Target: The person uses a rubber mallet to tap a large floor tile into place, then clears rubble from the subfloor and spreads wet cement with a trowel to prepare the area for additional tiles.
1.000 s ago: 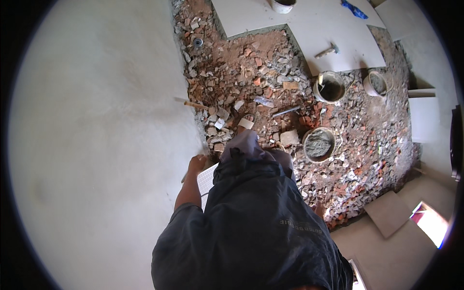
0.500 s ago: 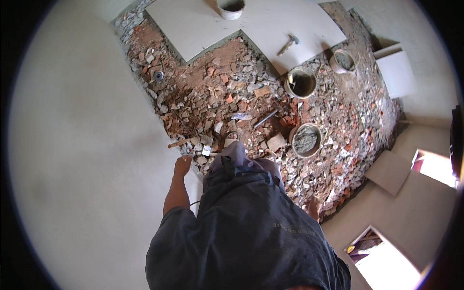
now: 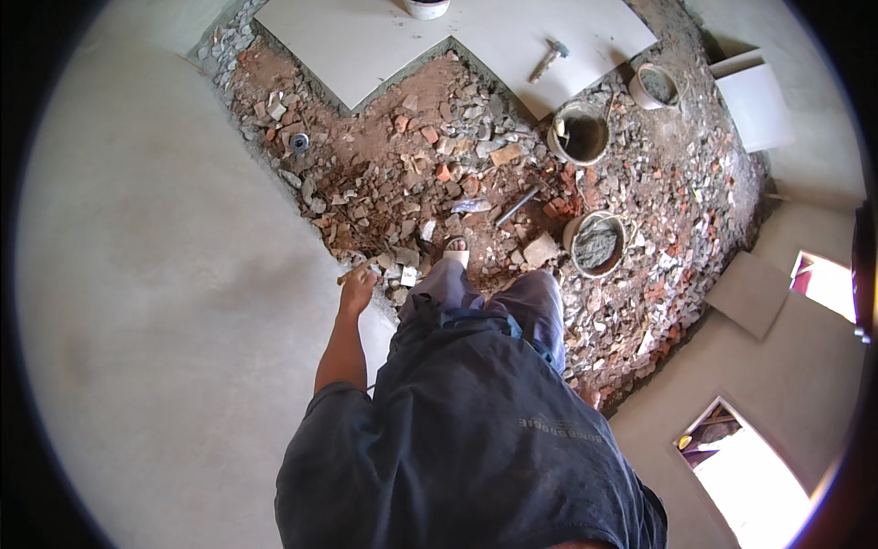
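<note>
Hanging at your side, your left hand [image 3: 357, 291] grips a thin stick [image 3: 352, 271] (fingers curled round it) above the rubble [image 3: 412, 183]; your right hand isn't visible.

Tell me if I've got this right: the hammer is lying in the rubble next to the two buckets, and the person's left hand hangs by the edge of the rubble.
Not quite. In the head view the hammer lies on the pale floor tiles, not in the rubble. The left hand does hang by the rubble's edge, and the two buckets stand in the rubble.
</note>
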Tool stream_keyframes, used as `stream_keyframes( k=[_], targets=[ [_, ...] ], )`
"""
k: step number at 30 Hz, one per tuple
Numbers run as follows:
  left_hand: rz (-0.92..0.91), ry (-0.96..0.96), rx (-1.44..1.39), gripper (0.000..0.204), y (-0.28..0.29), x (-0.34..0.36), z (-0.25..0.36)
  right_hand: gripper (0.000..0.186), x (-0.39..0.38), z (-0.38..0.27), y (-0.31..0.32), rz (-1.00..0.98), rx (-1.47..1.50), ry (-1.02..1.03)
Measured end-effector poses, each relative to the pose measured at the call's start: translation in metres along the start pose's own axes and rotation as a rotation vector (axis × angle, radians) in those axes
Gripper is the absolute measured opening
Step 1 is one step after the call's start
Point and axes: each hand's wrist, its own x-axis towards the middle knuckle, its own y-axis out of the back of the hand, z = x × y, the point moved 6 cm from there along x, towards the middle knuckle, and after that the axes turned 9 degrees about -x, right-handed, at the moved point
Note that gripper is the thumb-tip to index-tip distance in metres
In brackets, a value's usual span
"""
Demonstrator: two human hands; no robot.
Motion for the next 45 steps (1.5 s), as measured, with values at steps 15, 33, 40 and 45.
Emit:
stream_keyframes(
  k=[15,33,40,45],
  targets=[
    [0.234,0.21,-0.024,0.047,-0.007,-0.108,-0.11,0.038,0.188,-0.125,0.028,-0.046,0.191,0.055],
    [0.017,0.103,0.261,0.046,0.056,0.03,-0.018,0.034,0.107,-0.076,-0.03,-0.042,0.46,-0.297],
    [-0.08,0.177,0.282,0.053,0.092,0.22,0.064,0.039,0.091,-0.304,-0.057,-0.152,0.053,-0.162],
    [-0.145,0.07,0.148,0.056,0.056,0.332,0.129,0.04,0.148,-0.447,-0.083,-0.165,0.144,-0.112]
  ],
)
